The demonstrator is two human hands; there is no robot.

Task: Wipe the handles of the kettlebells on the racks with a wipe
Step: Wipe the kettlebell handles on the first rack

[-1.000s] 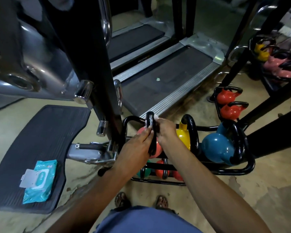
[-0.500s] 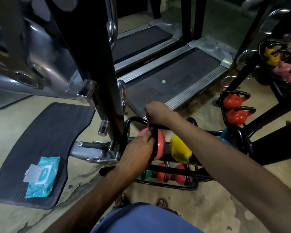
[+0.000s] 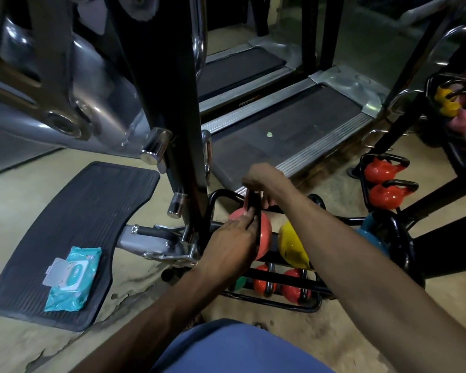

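Observation:
A coral kettlebell (image 3: 265, 234) with a black handle (image 3: 255, 211) sits at the left end of a low black rack (image 3: 283, 305). My left hand (image 3: 233, 238) grips the near side of that handle. My right hand (image 3: 264, 180) curls over the top of the handle, and the wipe is hidden under its fingers. A yellow kettlebell (image 3: 291, 247) and a blue kettlebell (image 3: 371, 234) stand to the right on the same rack. Red kettlebells (image 3: 291, 290) lie on the tier below.
A teal pack of wipes (image 3: 70, 277) lies on a black rubber mat (image 3: 78, 211) to the left. A black machine post (image 3: 178, 130) rises beside the rack. Treadmills (image 3: 293, 130) lie behind it. More racks with red kettlebells (image 3: 382, 170) and yellow and pink ones (image 3: 447, 100) stand at the right.
My right hand has slid from the upper side of the handle, beside my left hand, over to its top. My left hand keeps its grip on the handle's side.

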